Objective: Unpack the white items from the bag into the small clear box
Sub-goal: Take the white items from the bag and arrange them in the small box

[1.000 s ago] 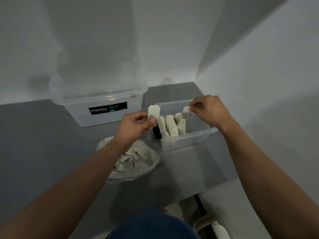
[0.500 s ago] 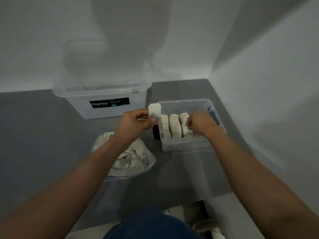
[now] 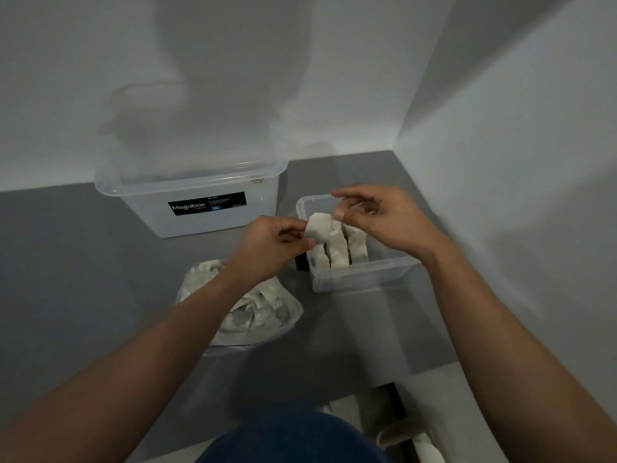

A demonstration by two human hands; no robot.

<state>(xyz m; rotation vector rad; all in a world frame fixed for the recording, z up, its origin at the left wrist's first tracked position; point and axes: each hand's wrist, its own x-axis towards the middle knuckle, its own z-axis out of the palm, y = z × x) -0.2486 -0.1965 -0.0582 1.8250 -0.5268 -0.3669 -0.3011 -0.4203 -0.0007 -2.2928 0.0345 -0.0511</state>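
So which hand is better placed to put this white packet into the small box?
Probably the left hand: it pinches the packet above the left edge of the small box. The right hand hovers over the box, holding nothing.

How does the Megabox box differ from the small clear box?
The Megabox box is bigger than the small clear box. The Megabox box bears a black label; the small one shows none. The small one holds upright white items; the Megabox box's contents are unclear. Both are clear plastic.
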